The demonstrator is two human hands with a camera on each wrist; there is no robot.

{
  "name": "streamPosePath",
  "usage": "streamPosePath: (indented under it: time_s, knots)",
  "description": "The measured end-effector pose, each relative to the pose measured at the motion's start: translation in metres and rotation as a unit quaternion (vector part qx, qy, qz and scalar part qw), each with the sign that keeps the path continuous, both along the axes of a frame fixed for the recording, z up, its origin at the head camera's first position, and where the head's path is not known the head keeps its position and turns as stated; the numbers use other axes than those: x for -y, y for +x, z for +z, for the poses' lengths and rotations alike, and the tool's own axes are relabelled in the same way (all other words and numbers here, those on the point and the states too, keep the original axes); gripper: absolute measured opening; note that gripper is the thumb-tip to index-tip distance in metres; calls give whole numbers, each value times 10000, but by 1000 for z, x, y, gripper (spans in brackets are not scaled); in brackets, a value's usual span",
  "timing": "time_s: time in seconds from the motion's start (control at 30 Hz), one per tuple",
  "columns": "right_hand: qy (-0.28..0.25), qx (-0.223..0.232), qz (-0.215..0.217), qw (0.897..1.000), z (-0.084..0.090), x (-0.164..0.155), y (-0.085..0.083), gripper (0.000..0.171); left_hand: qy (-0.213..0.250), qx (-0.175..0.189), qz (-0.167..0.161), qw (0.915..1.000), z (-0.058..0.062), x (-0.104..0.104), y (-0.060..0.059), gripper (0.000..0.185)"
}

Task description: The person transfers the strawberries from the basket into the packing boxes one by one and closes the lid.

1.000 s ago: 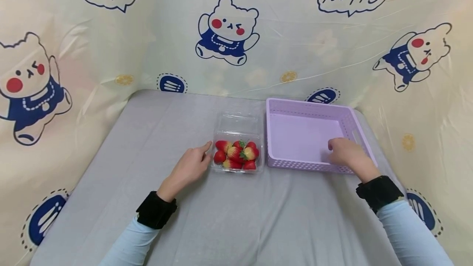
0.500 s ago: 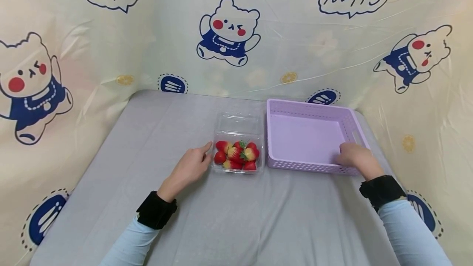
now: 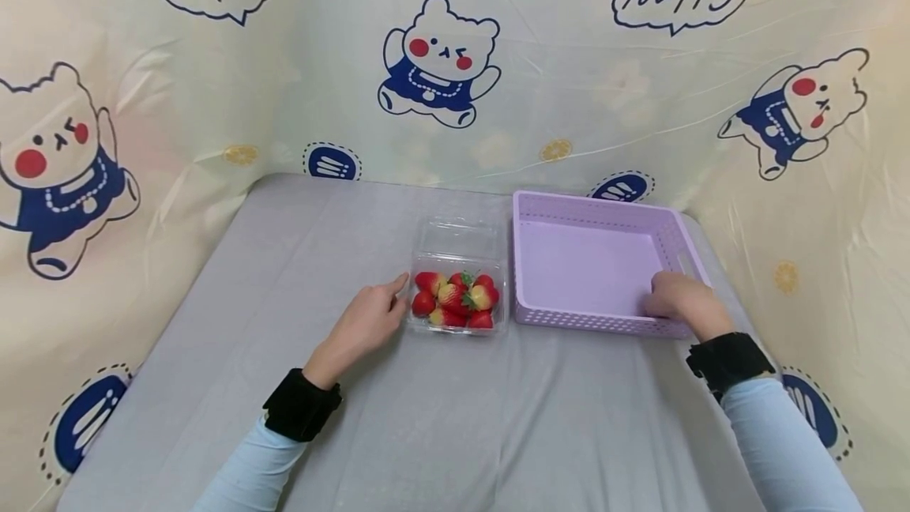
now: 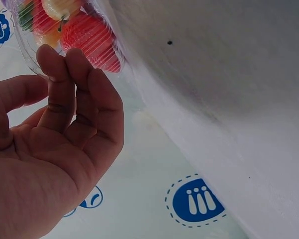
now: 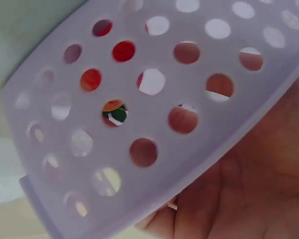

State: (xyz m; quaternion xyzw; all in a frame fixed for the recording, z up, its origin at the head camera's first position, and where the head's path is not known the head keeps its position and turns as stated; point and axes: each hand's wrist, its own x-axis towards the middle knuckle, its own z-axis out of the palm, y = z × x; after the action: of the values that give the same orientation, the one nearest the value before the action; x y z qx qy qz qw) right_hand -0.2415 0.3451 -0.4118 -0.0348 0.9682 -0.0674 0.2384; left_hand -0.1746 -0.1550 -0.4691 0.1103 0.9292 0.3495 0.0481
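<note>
A clear plastic clamshell box [image 3: 458, 259] stands with its lid back and several strawberries [image 3: 455, 299] inside. Beside its left wall is my left hand [image 3: 362, 321], the index fingertip touching or nearly touching the plastic; in the left wrist view its fingers are gently bent and hold nothing. My right hand [image 3: 686, 303] reaches into the front right corner of the lilac basket [image 3: 604, 322], fingers curled downward. Through the holes of the basket wall [image 5: 154, 119], the right wrist view shows parts of a strawberry [image 5: 123, 51] with a green leaf at my fingers; the head view hides it.
The basket stands just right of the clamshell box, near the table's right edge. A grey cloth [image 3: 426, 425] covers the table. Printed curtains [image 3: 547, 85] stand behind and at both sides. Each wrist wears a black band.
My right hand has moved a little to the right, into the basket's front right corner, and stays about there over the last half second. The left hand and the clamshell box have not moved.
</note>
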Motion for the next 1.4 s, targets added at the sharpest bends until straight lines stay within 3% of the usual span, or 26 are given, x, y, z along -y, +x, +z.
streamPosePath:
  time_s: [0.17, 0.3, 0.53, 0.97, 1.4]
  knots:
    - [-447, -98, 346, 9984, -6, 6, -8, 32, -6, -15, 10, 10000, 1, 1, 0, 53]
    - [-440, -344, 277, 9981, -9, 7, -9, 39, -1, -31, -7, 10000, 1, 1, 0, 52]
    - [-294, -377, -251, 9985, -8, 5, -6, 38, 16, -62, -2, 10000, -1, 0, 1, 52]
    - [-719, -1194, -149, 9901, -20, 15, -5, 38, 21, -39, -25, 10000, 1, 1, 0, 52]
    - [-740, -1210, -182, 9897, -28, 20, -9, 30, -30, 33, 11, 10000, 2, 0, 1, 53]
